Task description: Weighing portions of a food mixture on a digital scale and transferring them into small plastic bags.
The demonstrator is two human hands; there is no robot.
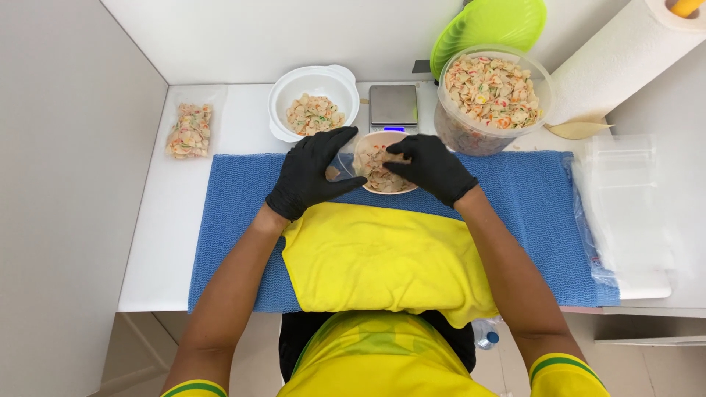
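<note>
While the person sits at the white table (158,242), both hands in black gloves are over a small pink bowl (385,184) full of little pale snack pieces. The left hand (312,175) is spread wide, with its thumb pointing toward the bowl. It rests on a clear plastic bag (343,166) just beside the bowl's left edge, pressing on it more than gripping it. The right hand (430,167) lies over the bowl's right side, fingers curled down into the pieces. I cannot tell if it has pinched any of them.

The bowl sits on a blue mat (529,220), near the mat's far edge. A yellow cloth (382,257) lies on the mat, close to the person.

Just behind the bowl is a small silver scale (393,105). To the left of the scale is a white bowl (312,88) with some of the same pieces in it. To the right is a big clear tub (489,99) full of them, and a green lid (489,23) leans behind it. A filled little bag (190,131) lies far to the left. A paper towel roll (625,55) stands at the far right, and some empty clear bags (625,198) lie near the right edge.
</note>
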